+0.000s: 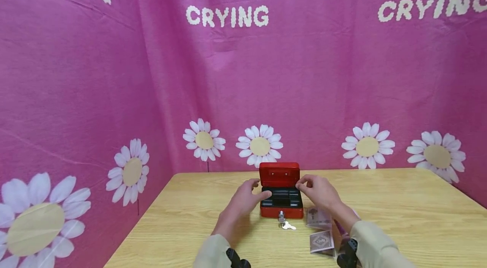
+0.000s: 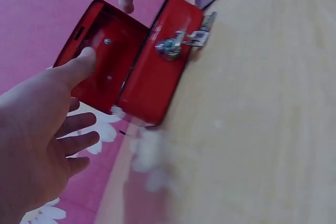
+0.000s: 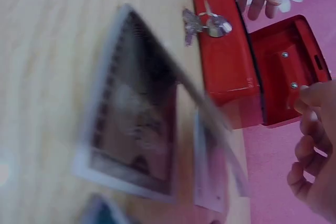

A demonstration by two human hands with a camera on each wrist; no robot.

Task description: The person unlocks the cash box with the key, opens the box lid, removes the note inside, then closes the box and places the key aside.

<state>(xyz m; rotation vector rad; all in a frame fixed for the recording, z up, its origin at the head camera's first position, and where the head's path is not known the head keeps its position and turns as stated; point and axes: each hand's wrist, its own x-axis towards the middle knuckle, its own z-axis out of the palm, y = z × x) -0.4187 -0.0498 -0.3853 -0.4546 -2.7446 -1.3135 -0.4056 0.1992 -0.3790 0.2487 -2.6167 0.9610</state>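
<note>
A small red metal cash box (image 1: 281,212) stands on the table with its lid (image 1: 279,175) raised. Inside it sits a black compartment tray (image 1: 286,197). My left hand (image 1: 246,197) is at the box's left side, fingers spread and thumb over the tray's edge. On the other side, my right hand (image 1: 318,192) has its fingers loosely bent, with the tips close to the lid's lower right corner. A key (image 2: 198,38) sticks out of the front lock (image 2: 169,49), and a second key (image 1: 288,225) lies in front.
Right of the box are clear-covered packets, one farther back (image 1: 317,217) and one nearer (image 1: 321,241), with dark printed designs. A pink curtain (image 1: 304,90) with daisies hangs behind and left of the wooden table (image 1: 182,221).
</note>
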